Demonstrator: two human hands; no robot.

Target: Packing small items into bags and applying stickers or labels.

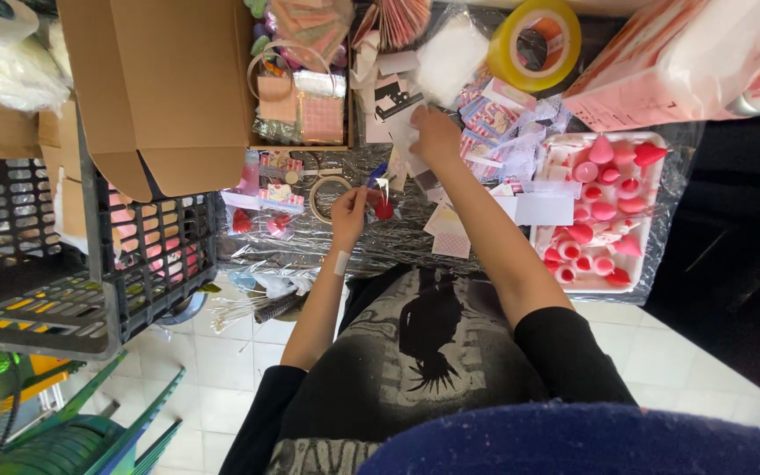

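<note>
L fingers [358, 200]: pinched on a small red piece [383, 210] w/ a bit of clear wrap; held just above the bench, near its front edge.
L hand [349, 215]: raised off the bench, white plaster strip on the wrist below it.
R fingers [422, 123]: closed on a white card/paper [406, 145], further back than the L hand; exact grip hidden by the back of the hand.
R hand [435, 134]: stretched fwd over the paper clutter, arm crossing the bench.
Red piece, where: between the two hands, touching only the L fingers; too small to tell its shape.
Near L hand: tape ring [329, 199] flat on the bench just beside it; small packed pink items [267, 195] further left.
Near R hand: loose cards & striped papers [485, 119]; yellow tape roll [536, 42] behind; white tray of pink/red sponges [602, 211] to the right, apart from both hands.
Bench [310, 242]: covered in crinkly clear film.
Further out: open cardboard box [156, 79] back left, black crate [54, 264] at far left.
Step (judgement): looks like packing — one piece held ready, R hand fetching its card.
Next move calls for (judgement): bring card to the red piece w/o dropping it; light, fiddly, two-hand alignment.
</note>
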